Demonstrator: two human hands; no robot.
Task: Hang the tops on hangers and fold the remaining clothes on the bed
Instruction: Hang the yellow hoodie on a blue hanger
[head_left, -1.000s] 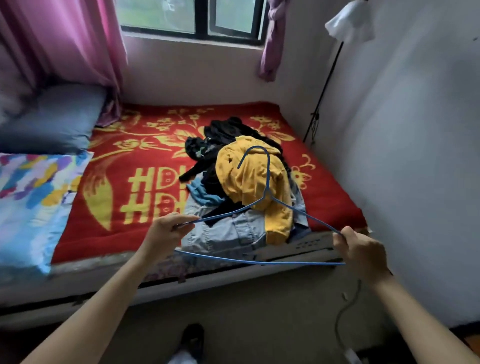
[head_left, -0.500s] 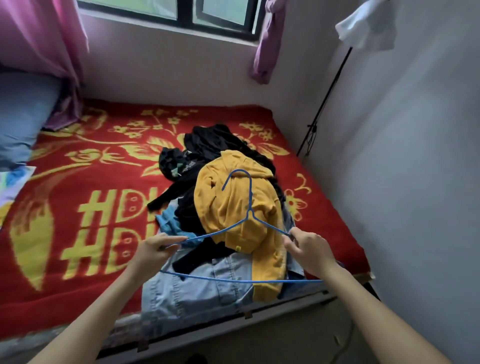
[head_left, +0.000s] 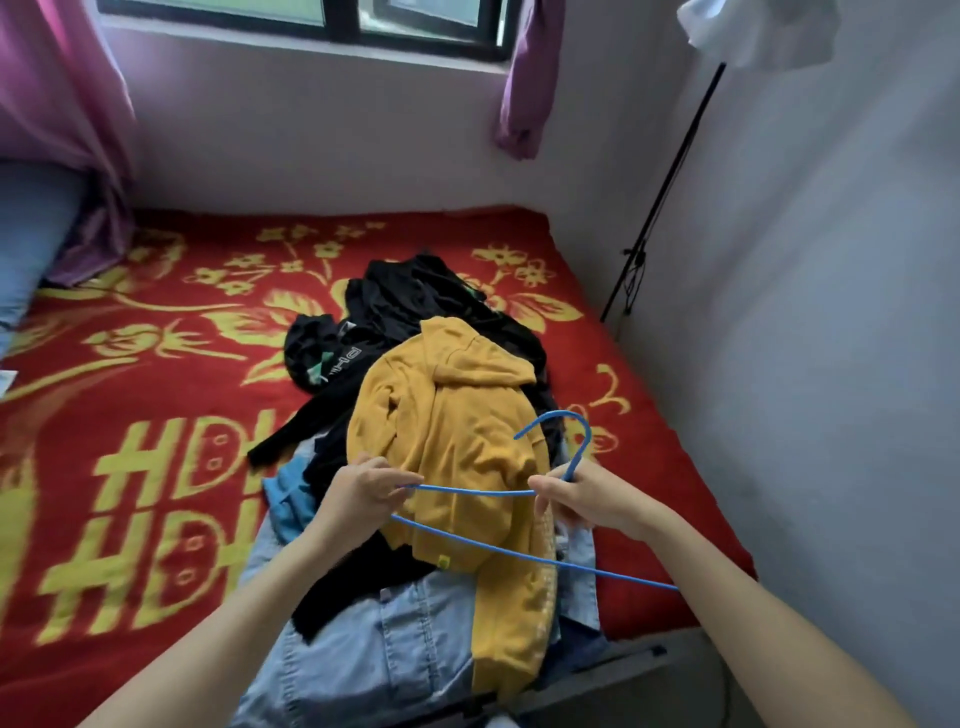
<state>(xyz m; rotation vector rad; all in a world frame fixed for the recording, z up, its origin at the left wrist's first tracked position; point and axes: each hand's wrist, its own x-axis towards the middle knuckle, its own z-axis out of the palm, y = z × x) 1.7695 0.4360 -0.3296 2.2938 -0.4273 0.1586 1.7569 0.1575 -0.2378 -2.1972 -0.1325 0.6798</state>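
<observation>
At lower centre the left hand (head_left: 358, 493) pinches a corner of the blue wire hanger (head_left: 478, 491), the right hand (head_left: 592, 501) grips its neck, over the yellow hoodie (head_left: 457, 410); freeing one hand to lift it seems wise

This is a small bedroom in a home. A bed (head_left: 641, 656) under a red woven blanket with yellow flowers (head_left: 156, 395) fills it, below a dark-framed window (head_left: 343, 21) with pink-purple cloth curtains (head_left: 527, 78). The grey-blue soft shape (head_left: 31, 234) at the left is probably a pillow.

Bare left hand (head_left: 363, 493); bare right hand (head_left: 592, 500)
</observation>
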